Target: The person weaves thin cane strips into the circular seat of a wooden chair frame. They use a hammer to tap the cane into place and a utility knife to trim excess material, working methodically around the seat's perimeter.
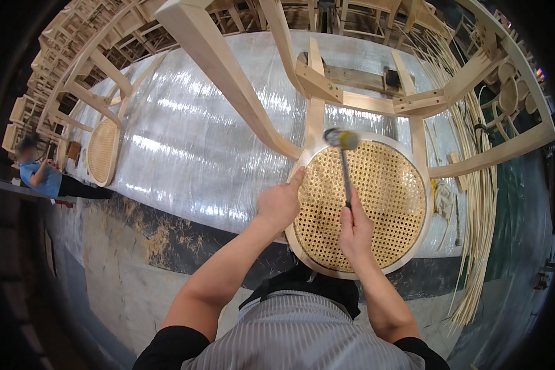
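Head view, bench: a long bench (185, 142) is covered with shiny clear film, and its near edge runs in front of the person.
Round cane panel: the woven panel (382, 203), with its pale wooden rim (430, 200), lies right of the middle of the bench and reaches over the near edge.
Chair frame: the wooden frame (228, 80) joins this panel, and its legs stretch toward the far edge and the right edge.
Left hand: the left hand (279, 203) is at the left side of the rim, with the index finger straight along it and the other fingers bent; whether it pinches something, I cannot tell.
Right hand: the right hand (356, 233) is closed around the handle of a hammer (345, 171), above the weave.
Hammer head: it is yellowish and blurred, over the upper left part of the panel; I cannot tell if it touches.
Right edge: a bundle of long pale strips (481, 216) hangs down there.
Left end: a second woven panel (103, 151) lies near a person in blue (40, 176).
Floor: shavings (160, 240) are scattered below the near edge.
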Demonstrator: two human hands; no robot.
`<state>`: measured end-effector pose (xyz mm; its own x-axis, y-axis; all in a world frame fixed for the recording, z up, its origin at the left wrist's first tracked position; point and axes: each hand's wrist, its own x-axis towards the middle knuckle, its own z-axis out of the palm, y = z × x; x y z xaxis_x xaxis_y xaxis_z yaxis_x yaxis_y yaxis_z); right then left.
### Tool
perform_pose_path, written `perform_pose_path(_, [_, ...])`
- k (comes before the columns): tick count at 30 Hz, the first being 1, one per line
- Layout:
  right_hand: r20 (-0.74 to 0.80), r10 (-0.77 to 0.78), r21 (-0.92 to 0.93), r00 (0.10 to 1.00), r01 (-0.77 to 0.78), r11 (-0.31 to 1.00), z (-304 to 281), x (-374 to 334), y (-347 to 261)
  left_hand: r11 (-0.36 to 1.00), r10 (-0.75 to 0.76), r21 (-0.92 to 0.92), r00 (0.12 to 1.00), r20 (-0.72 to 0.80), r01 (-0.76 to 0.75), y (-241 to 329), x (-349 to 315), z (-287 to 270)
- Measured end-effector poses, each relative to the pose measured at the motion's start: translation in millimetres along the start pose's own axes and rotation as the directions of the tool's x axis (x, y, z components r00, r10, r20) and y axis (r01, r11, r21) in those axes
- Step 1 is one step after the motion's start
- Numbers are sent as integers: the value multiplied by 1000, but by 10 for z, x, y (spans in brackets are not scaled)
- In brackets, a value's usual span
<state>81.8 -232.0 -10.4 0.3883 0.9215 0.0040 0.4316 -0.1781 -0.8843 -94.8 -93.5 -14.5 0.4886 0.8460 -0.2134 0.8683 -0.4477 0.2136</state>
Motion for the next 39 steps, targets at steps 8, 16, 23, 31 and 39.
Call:
perform_pose_path(8, [188, 213, -223, 959, -170, 960, -23, 37, 84, 999, -5, 50, 998, 65, 2, 61, 1, -80])
perform_pose_path(16, [142, 18, -214, 990, 13, 977, 62, 40, 297, 1000, -1, -5, 1000, -11, 1, 95, -7, -13])
perform_pose_path(23, [212, 180, -201, 960, -138, 970, -72, 151, 309, 992, -72, -108, 997, -38, 68, 228, -274, 134])
perform_pose_path(31, [145, -53, 105, 988, 38, 994, -258, 117, 216, 982, -186, -28, 982, 14, 187, 303, -338, 145])
perform_pose_path(39, [344, 21, -155, 939, 34, 987, -325, 248, 343, 969, -238, -65, 971, 2, 238, 354, -282, 99])
